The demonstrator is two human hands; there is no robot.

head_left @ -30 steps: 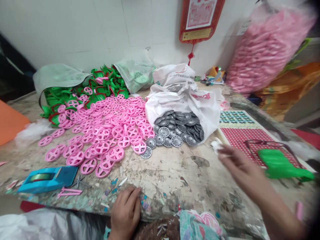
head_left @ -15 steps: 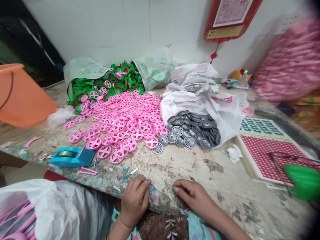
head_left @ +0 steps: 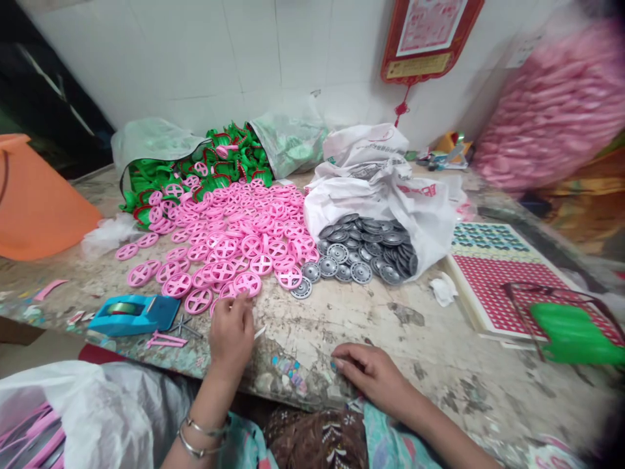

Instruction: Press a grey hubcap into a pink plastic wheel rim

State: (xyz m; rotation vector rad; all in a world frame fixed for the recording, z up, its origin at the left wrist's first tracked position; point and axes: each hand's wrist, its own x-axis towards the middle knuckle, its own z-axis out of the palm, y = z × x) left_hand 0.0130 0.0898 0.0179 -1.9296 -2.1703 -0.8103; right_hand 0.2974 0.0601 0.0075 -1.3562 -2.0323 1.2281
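Wheels in pink plastic (head_left: pixel 261 263) lie in a broad heap left of the frame's centre, spread flat towards the near edge, presumably to be within easy reach. The left hand (head_left: pixel 232 329) is at the heap's near fringe, its fingers bent down by the front wheels; I cannot tell whether they grip one. The right hand (head_left: pixel 368 371) rests at the lower centre on the worktable (head_left: pixel 342 312), loosely curled with nothing visible in it, perhaps simply for support. The wheels overlap too much to count, though two lie slightly apart at the heap's left.

Grey discs (head_left: pixel 361 273), likewise uncountable, fan from one white bag (head_left: pixel 349 198) right of centre; its mouth faces the near side, likely so they slide forward. Green parts (head_left: pixel 244 166), too tangled to number, fill the upper left behind the wheels. One blue tape dispenser (head_left: pixel 159 314) stands at lower left, probably parked clear of the heap. At the right, one pair of glasses (head_left: pixel 551 288) and one green piece (head_left: pixel 571 332) lie over a printed sheet (head_left: pixel 502 280), with one crumpled tissue (head_left: pixel 443 289) beside it. Further out are one orange bucket (head_left: pixel 43 202) at the left edge and one bulging pink bag (head_left: pixel 556 111) at upper right.
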